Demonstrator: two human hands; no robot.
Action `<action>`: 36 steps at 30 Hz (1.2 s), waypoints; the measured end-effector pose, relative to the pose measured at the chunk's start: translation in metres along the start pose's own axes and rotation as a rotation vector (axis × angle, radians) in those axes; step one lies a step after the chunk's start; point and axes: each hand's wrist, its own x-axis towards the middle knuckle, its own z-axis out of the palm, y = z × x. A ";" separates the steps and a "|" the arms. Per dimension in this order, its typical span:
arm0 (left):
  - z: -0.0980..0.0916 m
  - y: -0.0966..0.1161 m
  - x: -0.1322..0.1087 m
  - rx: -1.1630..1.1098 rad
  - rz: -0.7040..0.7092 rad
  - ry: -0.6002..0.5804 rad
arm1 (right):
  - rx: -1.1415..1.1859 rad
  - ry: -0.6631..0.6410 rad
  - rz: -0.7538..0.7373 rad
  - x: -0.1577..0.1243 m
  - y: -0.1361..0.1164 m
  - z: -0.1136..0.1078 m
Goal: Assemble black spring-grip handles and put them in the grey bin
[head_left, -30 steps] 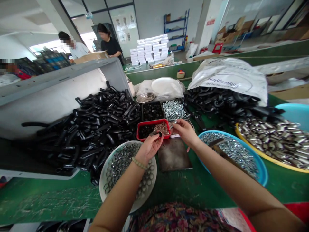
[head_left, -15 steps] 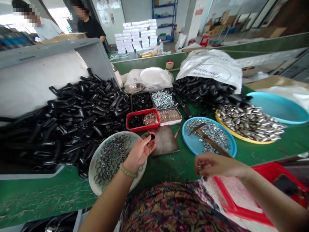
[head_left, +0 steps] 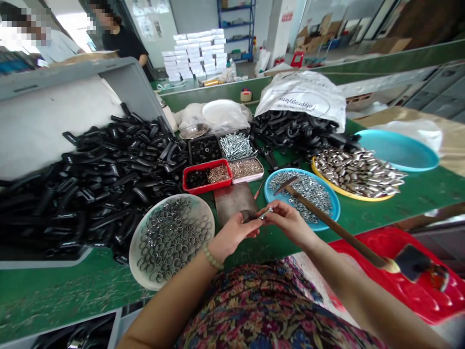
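My left hand (head_left: 232,236) is closed around a dark tubular piece (head_left: 248,214), held above the front edge of a flat metal plate (head_left: 234,198). My right hand (head_left: 288,222) pinches a small shiny metal part (head_left: 266,213) at the right end of that piece. Fingertips of both hands nearly meet there, and whether the part sits inside the tube cannot be made out. Left of my hands is a pale round tray of metal rings (head_left: 174,237). To the right, a hammer (head_left: 327,219) lies across a blue tray (head_left: 338,213) of small metal pieces.
Black curved parts (head_left: 119,179) heap up on the left. Behind the plate stand a red box (head_left: 207,189), a white box of small pins (head_left: 250,178) and a box of screws (head_left: 236,145). Shiny metal sleeves (head_left: 359,174) fill a yellow tray. Two people stand at the back left.
My right hand has moved up and left from near my lap to meet my left hand, bringing the shiny part to the tube. The left hand has shifted right. The view has turned slightly.
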 end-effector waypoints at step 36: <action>0.003 0.003 -0.011 -0.546 0.032 0.024 | -0.742 0.184 -0.589 -0.014 0.008 0.020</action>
